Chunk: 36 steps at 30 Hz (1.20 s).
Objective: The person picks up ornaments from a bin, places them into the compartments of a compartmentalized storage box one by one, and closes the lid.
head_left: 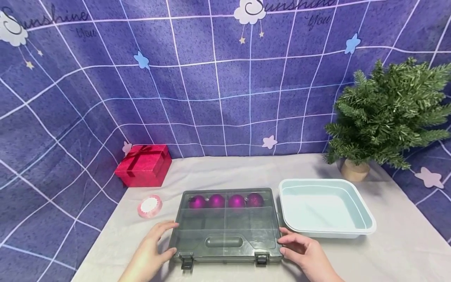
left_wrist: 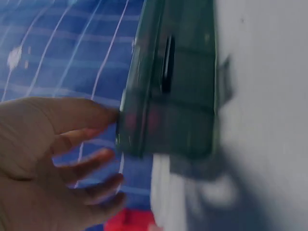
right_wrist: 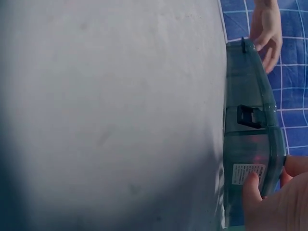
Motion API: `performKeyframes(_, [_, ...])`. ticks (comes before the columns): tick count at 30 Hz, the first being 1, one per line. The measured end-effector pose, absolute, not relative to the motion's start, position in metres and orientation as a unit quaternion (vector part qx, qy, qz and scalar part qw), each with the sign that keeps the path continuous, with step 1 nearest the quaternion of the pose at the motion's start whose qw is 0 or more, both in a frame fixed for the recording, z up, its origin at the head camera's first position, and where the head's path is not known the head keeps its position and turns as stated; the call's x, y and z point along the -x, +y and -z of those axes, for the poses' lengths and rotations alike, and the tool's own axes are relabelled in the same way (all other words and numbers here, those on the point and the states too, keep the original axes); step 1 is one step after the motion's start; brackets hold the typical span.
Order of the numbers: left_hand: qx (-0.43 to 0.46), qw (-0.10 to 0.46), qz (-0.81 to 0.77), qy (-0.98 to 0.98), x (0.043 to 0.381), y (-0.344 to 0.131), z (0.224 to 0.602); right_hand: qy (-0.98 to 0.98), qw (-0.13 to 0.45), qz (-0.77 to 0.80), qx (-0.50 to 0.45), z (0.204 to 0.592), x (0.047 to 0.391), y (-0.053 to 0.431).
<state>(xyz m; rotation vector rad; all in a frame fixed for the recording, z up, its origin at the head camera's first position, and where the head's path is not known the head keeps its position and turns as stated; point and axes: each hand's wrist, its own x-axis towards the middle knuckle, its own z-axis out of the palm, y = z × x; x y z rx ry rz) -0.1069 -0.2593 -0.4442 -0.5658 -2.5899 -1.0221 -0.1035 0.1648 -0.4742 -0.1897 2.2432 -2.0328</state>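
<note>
A dark translucent compartment case [head_left: 201,235] lies flat with its lid down and two latches along the front. Through the lid show several magenta baubles [head_left: 236,201] in the back row. At the case's left side is my left hand [head_left: 149,248], fingers spread, thumb at the lid's edge near the front corner. My right hand [head_left: 304,252] touches the opposite side with fingertips and thumb. In the right wrist view, that thumb lies by a white label [right_wrist: 248,174], and the near latch [right_wrist: 249,117] juts out from the front wall.
A pale blue tray [head_left: 327,231] stands right of the case, close to it. Behind it is a small artificial fir tree [head_left: 387,113]. To the left are a pink ribbon roll [head_left: 143,210] and a red gift box [head_left: 144,168]. A patterned blue curtain [head_left: 197,86] borders the table.
</note>
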Motion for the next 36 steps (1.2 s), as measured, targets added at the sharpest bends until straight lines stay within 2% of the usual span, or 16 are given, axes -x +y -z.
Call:
performKeyframes(2, [0.267, 0.207, 0.275, -0.9, 0.111, -0.246, 0.442, 0.739, 0.055, 0.668, 0.066, 0.475, 0.103, 0.165])
performKeyframes(4, [0.336, 0.214, 0.238, -0.885, 0.115, -0.231, 0.44, 0.739, 0.055, 0.668, 0.064, 0.475, 0.103, 0.165])
performKeyframes(7, [0.419, 0.177, 0.221, -0.863, 0.12, -0.206, 0.438, 0.739, 0.054, 0.669, 0.062, 0.475, 0.104, 0.164])
performKeyframes(12, [0.486, 0.121, 0.194, -0.844, 0.124, -0.167, 0.434, 0.735, 0.069, 0.672, 0.063, 0.476, 0.105, 0.165])
performKeyframes(20, [0.512, 0.103, 0.091, -0.848, 0.129, -0.129, 0.436, 0.736, 0.08, 0.669, 0.059, 0.476, 0.105, 0.171])
performKeyframes(25, [0.508, 0.122, 0.073, -0.85, 0.126, -0.126, 0.441, 0.737, 0.081, 0.668, 0.069, 0.477, 0.105, 0.171])
performKeyframes(36, [0.511, 0.125, 0.06, -0.849, 0.129, -0.122, 0.441, 0.731, 0.088, 0.673, 0.064, 0.475, 0.107, 0.169])
